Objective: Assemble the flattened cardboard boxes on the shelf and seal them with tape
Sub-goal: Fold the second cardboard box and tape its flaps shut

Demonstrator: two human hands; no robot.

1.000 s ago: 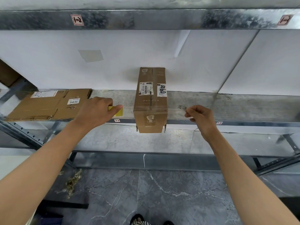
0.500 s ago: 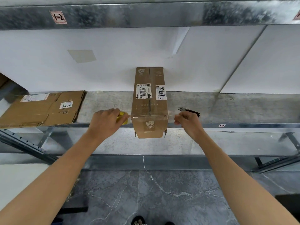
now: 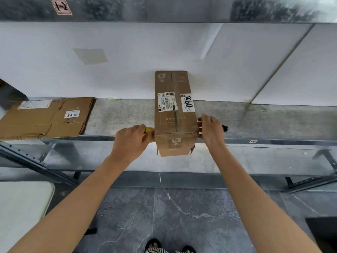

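Observation:
An assembled brown cardboard box (image 3: 173, 114) stands on the metal shelf (image 3: 118, 121), its front end hanging over the shelf edge. A strip of clear tape (image 3: 175, 133) runs across its top near the front. My left hand (image 3: 130, 141) grips a yellow tape roll (image 3: 149, 133) against the box's left side. On the other side, my right hand (image 3: 210, 129) presses its fingertips against the box's right wall, where the tape comes down. A flattened cardboard box (image 3: 45, 118) with a "3436" label lies on the shelf at the left.
A black-handled cutting tool (image 3: 224, 127) lies on the shelf just behind my right hand. A white wall panel (image 3: 127, 70) backs the shelf, and another metal shelf (image 3: 164, 8) runs overhead. Lower shelf rails and a grey tiled floor (image 3: 164, 216) are below.
Both hands have moved inward to the box. The stretched tape has been laid over the box top. My left hand brought the roll to the left side and my right hand went to the right wall.

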